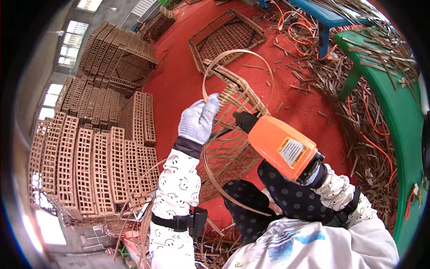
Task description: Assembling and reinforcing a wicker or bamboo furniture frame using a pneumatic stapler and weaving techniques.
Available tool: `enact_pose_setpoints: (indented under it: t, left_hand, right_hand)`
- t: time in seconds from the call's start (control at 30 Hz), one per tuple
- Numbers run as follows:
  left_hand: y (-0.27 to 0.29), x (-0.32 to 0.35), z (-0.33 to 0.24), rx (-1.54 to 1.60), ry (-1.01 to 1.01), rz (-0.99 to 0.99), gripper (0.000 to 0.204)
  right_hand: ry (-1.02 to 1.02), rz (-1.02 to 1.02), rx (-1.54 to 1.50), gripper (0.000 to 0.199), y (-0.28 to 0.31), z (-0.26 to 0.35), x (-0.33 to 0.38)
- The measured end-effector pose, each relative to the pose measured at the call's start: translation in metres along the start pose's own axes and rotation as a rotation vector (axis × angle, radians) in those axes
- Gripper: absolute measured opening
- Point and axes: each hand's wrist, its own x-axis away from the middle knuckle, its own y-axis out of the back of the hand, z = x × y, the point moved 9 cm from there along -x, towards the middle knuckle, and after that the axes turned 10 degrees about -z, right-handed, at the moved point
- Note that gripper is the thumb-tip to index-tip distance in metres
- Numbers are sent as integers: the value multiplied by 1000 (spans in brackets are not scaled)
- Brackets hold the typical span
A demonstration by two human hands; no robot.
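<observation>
My left hand (197, 120), in a grey striped glove, pinches a thin tan wicker strip (214, 67) between thumb and fingers. From there the strip bows up into a wide loop, and a length of strip also curves down toward my knees. An orange nail gun (282, 145) with a black nose is in my right hand (315, 175), which shows only in part behind the tool's rear end. The nose points left, close to the rim of a brown woven wicker frame (245, 93). This frame stands tilted before my knees, its lattice partly hidden by my left hand and the tool.
Tall stacks of wicker lattice panels (101, 166) stand at the left. Another wicker frame (228, 38) lies on the red floor (170, 85) ahead. A green bench (380, 98) and a blue bench (329, 15) hold loose strips at the right. Orange hose (369, 139) winds through scraps there.
</observation>
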Motion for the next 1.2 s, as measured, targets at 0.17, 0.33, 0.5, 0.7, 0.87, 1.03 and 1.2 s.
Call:
enact_pose_setpoints:
  t: [0.17,0.33,0.5,0.7,0.87,1.03,1.2]
  left_hand:
    - [-22,-4,11,86,30,23,39]
    - [5,6,-24,-60,-8,-1,37]
    - [1,13,-4,-14,-37,20,38]
    - [1,31,-16,-52,-225,-84,38]
    - [2,60,-62,-184,-364,-62,33]
    - [-17,103,-70,-171,-420,-34,33]
    - [-24,133,-87,-176,-382,4,33]
  right_hand:
    - [-171,-121,-455,54,12,-14,1]
    - [203,-304,95,46,-1,76,41]
    - [588,-660,885,57,33,181,100]
    - [79,-1212,2188,56,89,280,161]
    - [-326,-1327,2200,49,251,307,229]
    - [-346,-1329,2487,74,241,306,222]
    - [635,-304,1937,66,19,202,92]
